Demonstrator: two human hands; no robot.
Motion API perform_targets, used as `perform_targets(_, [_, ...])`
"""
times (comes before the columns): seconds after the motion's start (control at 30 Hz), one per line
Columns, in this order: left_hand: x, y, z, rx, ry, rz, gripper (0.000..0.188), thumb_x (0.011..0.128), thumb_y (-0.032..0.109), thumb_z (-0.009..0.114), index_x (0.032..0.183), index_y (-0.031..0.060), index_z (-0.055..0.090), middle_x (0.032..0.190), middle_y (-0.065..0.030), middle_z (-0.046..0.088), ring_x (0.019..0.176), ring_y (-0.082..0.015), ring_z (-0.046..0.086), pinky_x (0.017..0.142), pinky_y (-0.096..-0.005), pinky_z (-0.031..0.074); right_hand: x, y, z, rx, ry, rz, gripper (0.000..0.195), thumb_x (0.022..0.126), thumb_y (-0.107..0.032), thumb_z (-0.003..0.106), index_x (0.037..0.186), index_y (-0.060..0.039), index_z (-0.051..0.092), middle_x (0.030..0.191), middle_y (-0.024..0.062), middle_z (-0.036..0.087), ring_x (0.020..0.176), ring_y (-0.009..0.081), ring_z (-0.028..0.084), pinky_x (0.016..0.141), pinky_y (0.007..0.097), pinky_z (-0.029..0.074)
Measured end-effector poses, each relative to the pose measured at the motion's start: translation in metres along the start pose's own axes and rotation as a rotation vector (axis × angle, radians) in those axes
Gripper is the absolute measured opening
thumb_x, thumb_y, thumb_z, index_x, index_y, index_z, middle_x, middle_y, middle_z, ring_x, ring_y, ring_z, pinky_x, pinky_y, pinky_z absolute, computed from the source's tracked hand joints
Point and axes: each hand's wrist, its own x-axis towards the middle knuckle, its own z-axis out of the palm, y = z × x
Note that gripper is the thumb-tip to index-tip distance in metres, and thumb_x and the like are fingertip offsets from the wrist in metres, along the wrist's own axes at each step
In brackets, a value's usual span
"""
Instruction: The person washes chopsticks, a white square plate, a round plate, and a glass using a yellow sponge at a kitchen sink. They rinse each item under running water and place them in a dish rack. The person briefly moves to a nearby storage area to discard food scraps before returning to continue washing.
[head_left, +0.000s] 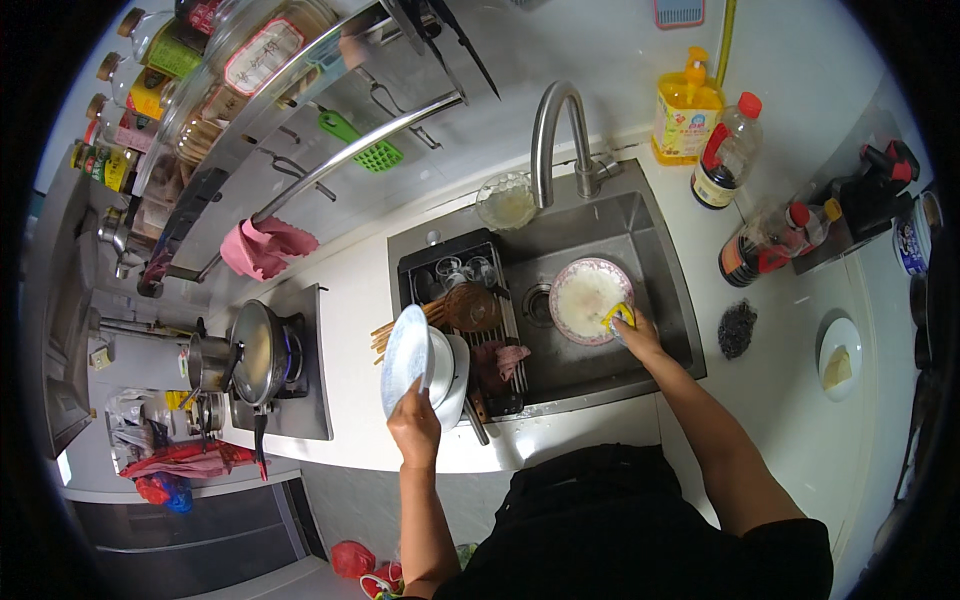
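Observation:
My left hand (415, 427) grips the rim of a pale blue-and-white plate (405, 358), tilted beside stacked white dishes (454, 386) on the counter left of the sink. In my right hand (636, 335) is a yellow sponge (619, 315), which touches the right rim of a pink-patterned plate (590, 296). That plate holds cloudy whitish liquid and lies in the steel sink (652, 277), partly over the drain (537, 304). The curved faucet (553, 127) stands behind the basin; no running water shows.
A black dish rack (442, 251) with glasses, a brown bowl (472, 306) and chopsticks sits over the sink's left side. A glass bowl (507, 201) rests behind. Farther left, a lidded pan (255, 352) is over a lit burner. Bottles (727, 154) and a steel scourer (738, 330) stand right.

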Motion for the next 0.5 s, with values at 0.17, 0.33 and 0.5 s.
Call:
perform_targets(0.17, [-0.027, -0.031, 0.035, 0.077, -0.089, 0.082, 0.022, 0.082, -0.003, 0.053, 0.102, 0.0009, 0.061, 0.095, -0.0185, 0.066, 0.087, -0.0328, 0.065, 0.075, -0.0380, 0.053, 0.001, -0.020, 0.008, -0.395, 0.154, -0.282, 0.038, 0.079, -0.020, 0.064, 0.114, -0.0117, 0.052, 0.098, 0.0173, 0.062, 0.092, 0.0382, 0.059, 0.078, 0.0439, 0.047])
perform_targets(0.33, [-0.041, -0.036, 0.047, 0.070, -0.107, 0.071, 0.024, 0.083, -0.003, 0.052, 0.106, 0.0008, 0.059, 0.100, -0.0182, 0.065, 0.093, -0.0328, 0.064, 0.078, -0.0393, 0.053, 0.025, -0.010, 0.024, -0.927, 0.000, -0.612, 0.027, 0.080, -0.017, 0.057, 0.106, -0.0136, 0.055, 0.095, 0.0111, 0.064, 0.087, 0.0298, 0.063, 0.076, 0.0410, 0.049])
perform_targets(0.5, [-0.040, -0.033, 0.048, 0.070, -0.164, 0.093, 0.027, 0.082, -0.002, 0.052, 0.107, 0.0015, 0.059, 0.102, -0.0189, 0.065, 0.096, -0.0330, 0.063, 0.081, -0.0407, 0.051, 0.041, 0.041, 0.050, -1.274, -0.265, -0.661, 0.022, 0.078, -0.019, 0.058, 0.099, -0.0131, 0.058, 0.092, 0.0094, 0.064, 0.086, 0.0251, 0.063, 0.078, 0.0372, 0.047])
